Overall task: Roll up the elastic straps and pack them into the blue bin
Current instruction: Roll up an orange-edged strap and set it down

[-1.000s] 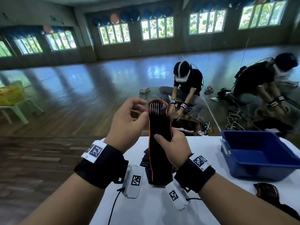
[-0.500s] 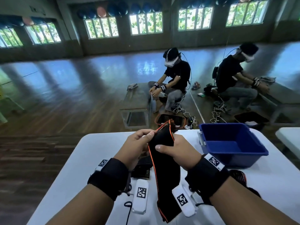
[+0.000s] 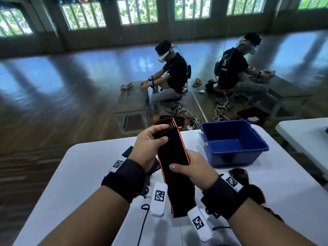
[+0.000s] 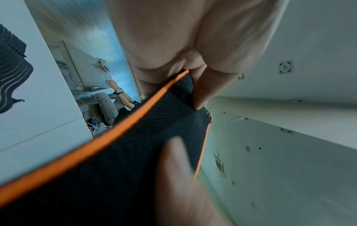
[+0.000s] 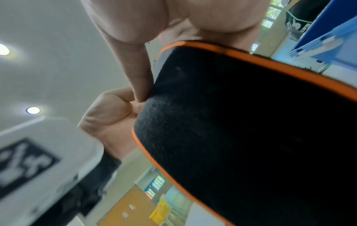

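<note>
A wide black elastic strap with orange edging (image 3: 174, 162) (image 4: 119, 156) (image 5: 241, 122) is held up above the white table (image 3: 88, 183). My left hand (image 3: 150, 144) grips its folded upper end, thumb on the near face. Lower down, my right hand (image 3: 188, 167) holds the strap's middle, thumb across the front. The strap's lower end hangs between my wrists. The blue bin (image 3: 232, 141) stands to the right on the table; nothing shows inside it. Another black strap (image 3: 246, 185) lies by my right wrist, and one more (image 3: 154, 164) lies behind my left hand.
Two people in headsets sit on the wooden floor beyond the table, with low benches, cables and a dark tray around them. A second white table (image 3: 305, 137) stands at the far right. Wrist cameras with marker tags hang under both my wrists.
Both hands have come lower and nearer with the strap. My left hand has shifted onto the folded top end, and my right hand has slid down to the strap's middle.
</note>
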The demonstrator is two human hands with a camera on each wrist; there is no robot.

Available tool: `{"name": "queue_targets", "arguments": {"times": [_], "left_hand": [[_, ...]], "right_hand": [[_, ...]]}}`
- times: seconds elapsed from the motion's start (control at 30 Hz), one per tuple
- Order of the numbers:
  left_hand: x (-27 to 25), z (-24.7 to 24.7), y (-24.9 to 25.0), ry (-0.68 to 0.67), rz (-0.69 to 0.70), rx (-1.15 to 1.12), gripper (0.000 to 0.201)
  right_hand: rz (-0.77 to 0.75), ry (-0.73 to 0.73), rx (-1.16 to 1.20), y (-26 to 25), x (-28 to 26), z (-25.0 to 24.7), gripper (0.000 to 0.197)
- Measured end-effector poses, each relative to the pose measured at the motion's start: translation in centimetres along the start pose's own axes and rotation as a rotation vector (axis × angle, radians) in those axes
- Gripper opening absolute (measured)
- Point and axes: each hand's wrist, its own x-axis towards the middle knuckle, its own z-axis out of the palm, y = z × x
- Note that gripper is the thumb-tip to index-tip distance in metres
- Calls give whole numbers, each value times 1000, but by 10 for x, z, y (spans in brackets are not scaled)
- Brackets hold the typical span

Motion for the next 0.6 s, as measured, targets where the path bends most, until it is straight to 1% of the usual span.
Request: {"name": "queue_targets", "arguments": {"times": [0.07, 0.17, 0.2, 0.27, 0.33, 0.47, 0.53, 0.6], "left_hand": [[12, -2, -4, 33, -1, -5, 40], [34, -9, -17, 76, -21, -2, 41], [41, -12, -24, 86, -31, 13, 41], [56, -17, -40, 92, -60, 61, 43], [69, -22, -60, 98, -110, 114, 44], [83, -23, -107, 43, -207, 291, 42], [84, -21, -130, 2, -231, 410, 38], [85, -21, -150, -55, -264, 531, 40]], "right_hand": [[53, 4, -40, 21, -11, -1, 30], [185, -13, -81, 59, -30, 0, 36], [239, -21, -80, 70, -36, 0, 35], [343, -65, -49, 91, -51, 2, 24], [433, -88, -58, 107, -65, 4, 19], [572, -49, -65, 127, -91, 7, 29], [612, -28, -114, 131, -100, 13, 30], [650, 16, -166, 135, -109, 19, 27]]}}
